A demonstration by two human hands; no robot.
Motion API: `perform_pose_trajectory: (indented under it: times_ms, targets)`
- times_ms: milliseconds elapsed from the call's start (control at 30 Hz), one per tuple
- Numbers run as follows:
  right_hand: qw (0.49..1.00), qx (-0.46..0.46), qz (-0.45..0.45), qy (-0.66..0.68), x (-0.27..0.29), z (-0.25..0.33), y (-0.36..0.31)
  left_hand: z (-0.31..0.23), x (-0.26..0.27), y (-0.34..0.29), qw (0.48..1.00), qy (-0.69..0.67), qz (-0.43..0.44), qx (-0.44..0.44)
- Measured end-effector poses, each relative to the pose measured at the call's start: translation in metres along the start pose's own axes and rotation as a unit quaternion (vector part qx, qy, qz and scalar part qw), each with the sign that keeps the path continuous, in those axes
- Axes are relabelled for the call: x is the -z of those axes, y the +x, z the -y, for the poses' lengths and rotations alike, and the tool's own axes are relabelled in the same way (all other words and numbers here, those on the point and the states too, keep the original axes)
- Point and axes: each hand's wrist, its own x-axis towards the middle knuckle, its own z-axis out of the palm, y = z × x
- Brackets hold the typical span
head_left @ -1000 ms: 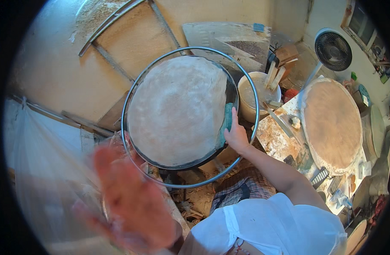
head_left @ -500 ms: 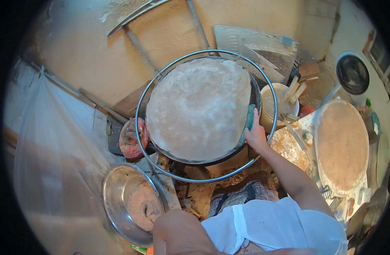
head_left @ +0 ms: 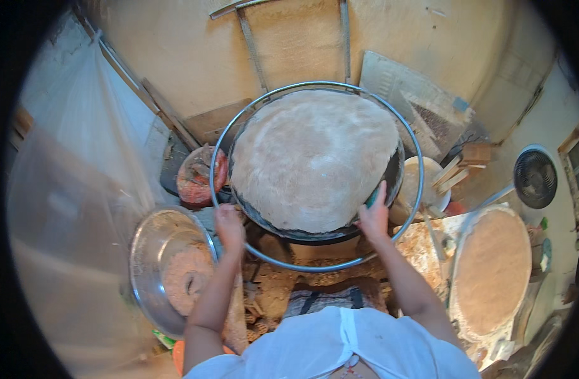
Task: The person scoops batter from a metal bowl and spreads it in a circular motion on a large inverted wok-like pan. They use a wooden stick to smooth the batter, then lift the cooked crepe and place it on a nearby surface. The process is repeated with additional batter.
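Note:
A wide, pale, round flat sheet (head_left: 314, 158), like spread batter or dough, lies on a dark round griddle (head_left: 397, 177). A shiny metal ring (head_left: 422, 170) encircles the griddle. At the ring's lower left, my left hand (head_left: 230, 228) is closed over the tube, its fingers slightly blurred. By the griddle's lower right edge, my right hand (head_left: 374, 221) grips a small green pad (head_left: 371, 198), mostly hidden behind the fingers. The sheet's lower right margin is beside that pad, with a strip of dark griddle showing there.
To the left stands a metal basin (head_left: 141, 265) with pinkish-brown contents, near a red bag (head_left: 194, 180) and hanging clear plastic sheeting (head_left: 68, 240). On the right are a pale bucket (head_left: 428, 174), another round sheet on an oval surface (head_left: 494, 271), and a fan (head_left: 534, 179).
My left hand has come into view and reached the ring's lower left. My right hand has slid down along the griddle's edge with the green pad. The view has shifted.

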Motion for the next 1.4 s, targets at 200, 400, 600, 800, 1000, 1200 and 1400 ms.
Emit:
perform_pose_trajectory:
  times_ms: [200,400,600,800,1000,1200,1400]
  targets:
    - [0.998,-0.026,0.063,-0.005,-0.063,0.017,-0.011,0.218,0.063,0.075,0.968,0.118,-0.139,0.171]
    - [0.999,-0.022,0.015,-0.027,-0.089,-0.003,-0.028,0.088,-0.037,-0.181,0.846,-0.178,0.146,0.480]
    - [0.982,-0.056,0.028,0.176,-0.103,-0.018,-0.044,0.036,-0.013,-0.224,0.780,-0.065,0.499,0.373]
    - [0.988,-0.025,0.032,0.150,-0.096,-0.003,-0.036,0.112,0.042,-0.172,0.829,-0.185,0.191,0.492]
    - [0.985,-0.047,0.046,0.157,-0.115,-0.020,-0.015,0.088,0.021,-0.037,0.948,0.003,-0.013,0.317]
    - [0.979,-0.094,0.081,0.161,-0.146,-0.024,-0.040,0.127,-0.021,-0.030,0.941,0.161,-0.150,0.258]
    - [0.940,-0.133,0.139,0.281,-0.166,-0.025,-0.079,0.097,-0.052,-0.127,0.918,0.137,-0.122,0.352]
